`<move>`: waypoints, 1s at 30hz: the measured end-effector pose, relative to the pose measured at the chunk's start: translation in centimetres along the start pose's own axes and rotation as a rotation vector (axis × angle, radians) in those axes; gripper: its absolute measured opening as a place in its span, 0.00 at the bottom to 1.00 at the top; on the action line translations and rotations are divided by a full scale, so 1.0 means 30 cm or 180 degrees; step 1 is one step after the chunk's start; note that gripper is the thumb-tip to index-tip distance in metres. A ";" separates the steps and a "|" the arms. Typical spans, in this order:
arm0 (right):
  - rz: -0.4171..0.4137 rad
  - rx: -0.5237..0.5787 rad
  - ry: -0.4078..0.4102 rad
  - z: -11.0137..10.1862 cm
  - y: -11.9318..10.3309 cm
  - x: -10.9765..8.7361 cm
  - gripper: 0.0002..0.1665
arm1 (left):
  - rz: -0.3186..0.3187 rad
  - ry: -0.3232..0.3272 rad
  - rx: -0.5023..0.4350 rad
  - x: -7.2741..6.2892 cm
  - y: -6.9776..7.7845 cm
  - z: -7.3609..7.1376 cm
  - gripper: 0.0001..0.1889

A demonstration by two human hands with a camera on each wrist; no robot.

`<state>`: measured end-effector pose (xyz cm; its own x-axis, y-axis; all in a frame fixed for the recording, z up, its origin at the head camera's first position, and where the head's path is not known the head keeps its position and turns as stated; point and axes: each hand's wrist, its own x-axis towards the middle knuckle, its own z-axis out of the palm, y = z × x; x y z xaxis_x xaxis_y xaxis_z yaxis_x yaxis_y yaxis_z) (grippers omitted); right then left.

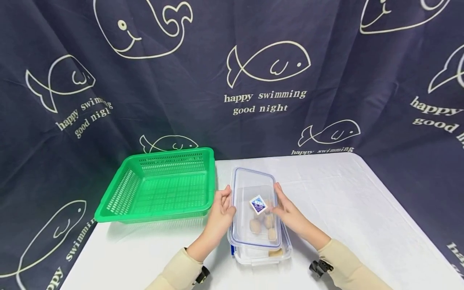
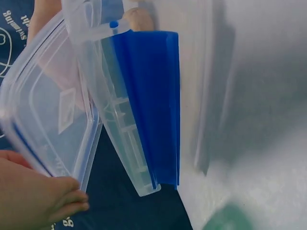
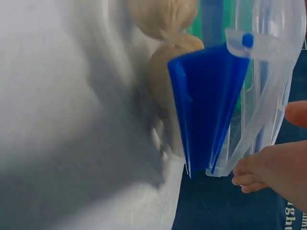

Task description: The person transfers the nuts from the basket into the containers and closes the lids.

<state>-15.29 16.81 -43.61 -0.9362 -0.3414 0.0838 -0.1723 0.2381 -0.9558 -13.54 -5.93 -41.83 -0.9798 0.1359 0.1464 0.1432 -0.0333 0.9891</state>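
A clear plastic lid [image 1: 254, 231] with a blue seal and a diamond sticker [image 1: 258, 204] is held over a clear food container [image 1: 286, 251]. My left hand [image 1: 220, 213] grips the lid's left edge, thumb on top. At the opposite edge my right hand [image 1: 291, 213] holds the lid between thumb and fingers. The lid sits askew, so the container's near end shows below it. Several walnuts [image 1: 255, 226] show through the lid. Blue side latches [image 2: 148, 105] hang folded out on the container in both wrist views, one of them the right-side latch [image 3: 206, 105].
A green perforated basket [image 1: 170, 189] stands on the white table [image 1: 337, 201] to the left of the container. Behind the table hangs a dark blue curtain [image 1: 203, 108] with fish drawings. A black strap is on each wrist.
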 end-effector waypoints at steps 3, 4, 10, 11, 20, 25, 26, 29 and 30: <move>-0.0061 -0.0119 0.0066 0.001 0.005 -0.001 0.46 | -0.0120 -0.0125 0.0185 -0.004 -0.004 -0.010 0.34; -0.0066 -0.0145 0.0089 0.000 0.004 -0.001 0.46 | -0.0181 -0.0162 0.0235 -0.006 -0.005 -0.013 0.35; -0.0046 -0.0291 0.0025 -0.012 -0.014 0.002 0.44 | -0.0527 -0.0245 0.0423 -0.020 -0.011 -0.032 0.35; -0.0033 -0.0300 0.0003 -0.013 -0.017 0.004 0.44 | -0.0553 -0.0256 0.0408 -0.021 -0.009 -0.034 0.35; 0.0153 -0.0361 -0.0183 -0.014 -0.030 0.005 0.41 | -0.0806 -0.0275 0.0672 -0.030 -0.016 -0.046 0.37; 0.0188 -0.0471 -0.0208 -0.013 -0.045 0.003 0.41 | -0.0866 -0.0316 0.0737 -0.036 -0.018 -0.045 0.38; 0.0203 -0.0490 -0.0220 -0.013 -0.048 0.003 0.41 | -0.0862 -0.0326 0.0761 -0.038 -0.019 -0.045 0.38; 0.0245 -0.0555 -0.0224 -0.014 -0.056 0.004 0.41 | -0.0889 -0.0385 0.0821 -0.042 -0.025 -0.044 0.39; 0.0256 -0.0561 -0.0217 -0.015 -0.057 0.005 0.40 | -0.0902 -0.0411 0.0823 -0.043 -0.028 -0.043 0.39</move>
<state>-15.28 16.75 -41.85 -0.9272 -0.3742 -0.0158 -0.1545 0.4205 -0.8941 -12.58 -7.35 -42.86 -0.9623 0.2278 -0.1483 -0.0835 0.2714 0.9588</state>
